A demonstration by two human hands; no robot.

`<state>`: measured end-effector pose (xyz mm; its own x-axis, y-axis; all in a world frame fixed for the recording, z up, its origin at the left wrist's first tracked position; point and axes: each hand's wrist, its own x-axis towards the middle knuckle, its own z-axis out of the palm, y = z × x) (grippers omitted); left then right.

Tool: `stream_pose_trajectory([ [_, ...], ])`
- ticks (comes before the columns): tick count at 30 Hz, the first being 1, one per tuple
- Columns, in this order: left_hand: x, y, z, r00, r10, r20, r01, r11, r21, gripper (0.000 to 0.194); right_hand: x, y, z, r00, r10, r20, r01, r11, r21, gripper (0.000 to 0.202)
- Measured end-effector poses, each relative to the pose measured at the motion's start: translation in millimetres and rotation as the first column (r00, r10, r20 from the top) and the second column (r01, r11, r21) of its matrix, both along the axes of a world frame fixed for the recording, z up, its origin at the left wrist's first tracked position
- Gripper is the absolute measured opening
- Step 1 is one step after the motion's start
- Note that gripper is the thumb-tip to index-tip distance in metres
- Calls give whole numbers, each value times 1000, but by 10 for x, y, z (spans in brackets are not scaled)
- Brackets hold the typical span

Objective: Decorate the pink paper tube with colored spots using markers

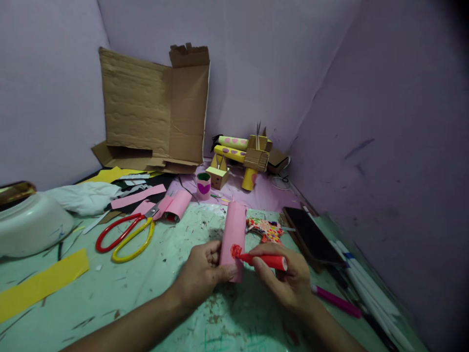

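Note:
A pink paper tube (234, 225) lies lengthwise over the green tabletop, its near end between the thumb and fingers of my left hand (205, 269). Near that end the tube carries a filled patch of red ink (235, 251). My right hand (287, 278) grips a red marker (269, 261), whose tip meets the tube beside the red patch. Just beyond my right hand lies a piece with a colourful floral pattern (269, 230).
Scissors with red and yellow handles (141, 234), a yellow strip (44, 283) and a white container (32, 220) are on the left. A phone (311, 234) and purple marker (337, 301) lie right. Behind stand cardboard (154, 107), a pink cup (203, 187) and yellow tube figures (249, 156).

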<state>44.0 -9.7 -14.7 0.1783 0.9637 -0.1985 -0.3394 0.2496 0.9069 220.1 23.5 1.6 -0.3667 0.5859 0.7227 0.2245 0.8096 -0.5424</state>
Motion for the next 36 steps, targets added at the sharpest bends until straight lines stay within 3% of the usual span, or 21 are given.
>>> stream_pose_trajectory([
  [27, 25, -13, 12, 1000, 20, 9, -20, 1000, -15, 43, -35, -17, 23, 999, 1, 37, -3, 999, 53, 14],
  [32, 19, -15, 44, 999, 32, 22, -31, 999, -41, 46, -6, 1, 25, 999, -29, -35, 29, 1000, 8, 14],
  [36, 1, 8, -13, 997, 57, 50, -56, 998, -27, 48, 17, 6, 10, 981, -107, -164, 90, 990, -108, 13],
])
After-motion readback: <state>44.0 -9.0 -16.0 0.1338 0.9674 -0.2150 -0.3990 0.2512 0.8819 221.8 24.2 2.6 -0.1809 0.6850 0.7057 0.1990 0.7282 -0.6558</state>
